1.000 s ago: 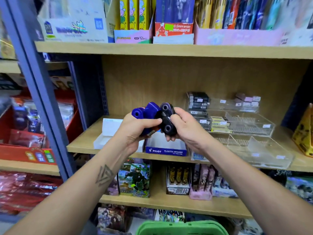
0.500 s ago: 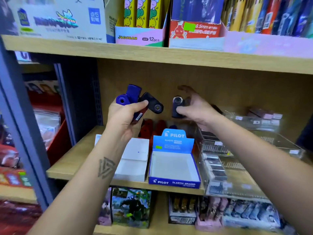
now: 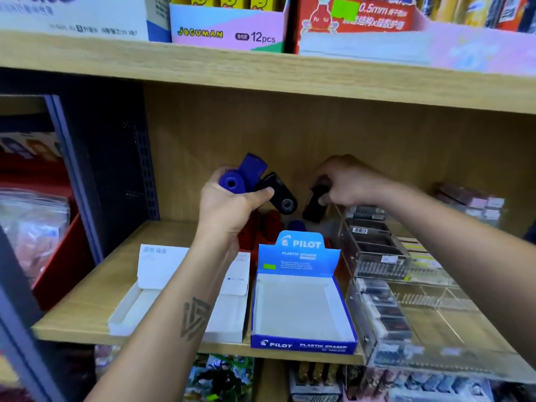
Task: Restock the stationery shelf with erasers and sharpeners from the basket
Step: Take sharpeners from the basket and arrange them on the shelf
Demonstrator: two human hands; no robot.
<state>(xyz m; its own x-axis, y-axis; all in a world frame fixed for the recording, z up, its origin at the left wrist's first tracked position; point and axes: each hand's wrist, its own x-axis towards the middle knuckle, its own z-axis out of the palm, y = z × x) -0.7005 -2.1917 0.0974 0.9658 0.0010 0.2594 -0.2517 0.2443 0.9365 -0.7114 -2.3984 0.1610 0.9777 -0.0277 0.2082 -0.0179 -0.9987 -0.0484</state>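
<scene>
My left hand [image 3: 229, 207] grips a bunch of sharpeners above the wooden shelf [image 3: 92, 303]: two blue sharpeners [image 3: 246, 172] and a black sharpener [image 3: 280, 192] stick out past my thumb. My right hand [image 3: 345, 181] holds another black sharpener [image 3: 314, 206], tilted downward, deep in the shelf behind the blue Pilot eraser box [image 3: 301, 309]. Red sharpeners [image 3: 265, 227] and a blue one [image 3: 298, 226] lie on the shelf at the back, partly hidden by my left hand and the box. The basket is out of view.
A white open box [image 3: 145, 303] sits left of the Pilot box, both showing bare interiors. Clear acrylic trays [image 3: 406, 285] with packaged erasers fill the right. The upper shelf board [image 3: 261, 71] hangs low overhead; a dark metal upright [image 3: 116, 158] bounds the left.
My right hand carried its black sharpener lower and deeper toward the back of the shelf. The left hand kept its bunch, and the view came closer to the shelf.
</scene>
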